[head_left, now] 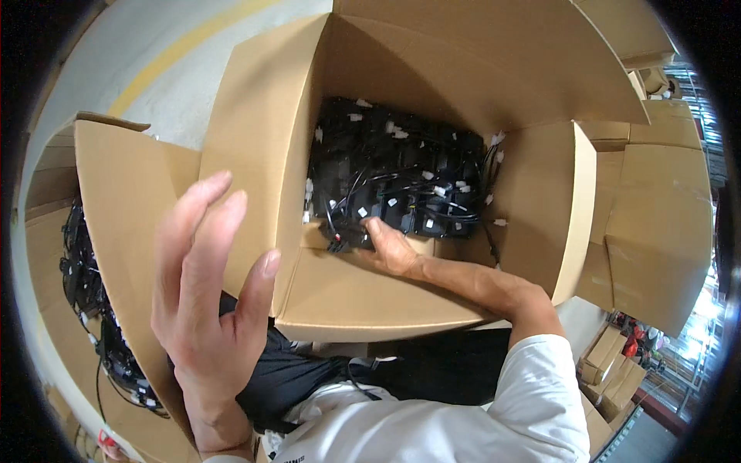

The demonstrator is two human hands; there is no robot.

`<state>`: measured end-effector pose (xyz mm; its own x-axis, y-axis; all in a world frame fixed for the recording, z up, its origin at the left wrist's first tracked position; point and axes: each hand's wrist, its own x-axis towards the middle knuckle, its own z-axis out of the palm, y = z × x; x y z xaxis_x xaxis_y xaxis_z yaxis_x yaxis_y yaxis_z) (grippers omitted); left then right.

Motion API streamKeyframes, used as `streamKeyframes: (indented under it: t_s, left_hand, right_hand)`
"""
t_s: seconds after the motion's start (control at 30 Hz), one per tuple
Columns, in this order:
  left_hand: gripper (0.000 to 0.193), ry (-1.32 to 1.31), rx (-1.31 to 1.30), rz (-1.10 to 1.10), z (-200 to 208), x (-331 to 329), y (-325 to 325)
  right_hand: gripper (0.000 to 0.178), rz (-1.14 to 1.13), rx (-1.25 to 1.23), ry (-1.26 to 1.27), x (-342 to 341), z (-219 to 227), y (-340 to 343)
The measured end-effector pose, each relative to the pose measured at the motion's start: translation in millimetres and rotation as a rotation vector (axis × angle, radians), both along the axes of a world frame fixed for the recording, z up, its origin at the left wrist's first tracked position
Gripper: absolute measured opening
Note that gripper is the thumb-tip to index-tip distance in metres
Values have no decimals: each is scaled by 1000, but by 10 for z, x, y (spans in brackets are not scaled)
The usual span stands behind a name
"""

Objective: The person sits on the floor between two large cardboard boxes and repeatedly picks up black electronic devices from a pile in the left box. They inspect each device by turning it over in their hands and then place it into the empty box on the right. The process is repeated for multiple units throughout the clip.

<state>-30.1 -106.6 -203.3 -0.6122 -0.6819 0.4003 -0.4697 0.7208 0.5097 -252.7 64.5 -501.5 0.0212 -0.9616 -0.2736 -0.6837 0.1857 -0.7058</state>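
Observation:
Straight ahead stands a large open cardboard box [370, 297], its flaps spread out. Inside it lie rows of black plastic parts [336, 174] with thin black cables and small white connectors. My right hand [395, 251] reaches over the near side into the box. Its thumb presses on a black plastic part with wires [340, 231] at the near end of the rows, and the other fingers are mostly hidden beneath. My left hand [208, 285] is raised in front of the left flap, fingers apart, holding nothing.
At the left a second open carton [127, 231] holds more black wired parts [116, 347]. Further cardboard boxes [656, 224] stand at the right, with smaller cartons [610, 359] below them. A yellow line [177, 54] crosses the pale floor at the upper left.

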Motion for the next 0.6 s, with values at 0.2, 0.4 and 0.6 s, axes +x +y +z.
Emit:
streamKeyframes:
  t_s: [0.2,0.4,0.6]
  left_hand:
    - [47,21,44,-13,16,60,29]
    - [50,7,107,-9,38,67,84]
    - [45,2,-141,-133,25,246,136]
  right_hand:
    - [63,-1003,740,-1157,-10,44,-155]
    - [73,-478,651,-833,101,-514,-187]
    - [67,40,151,-541,4,-1309,-17]
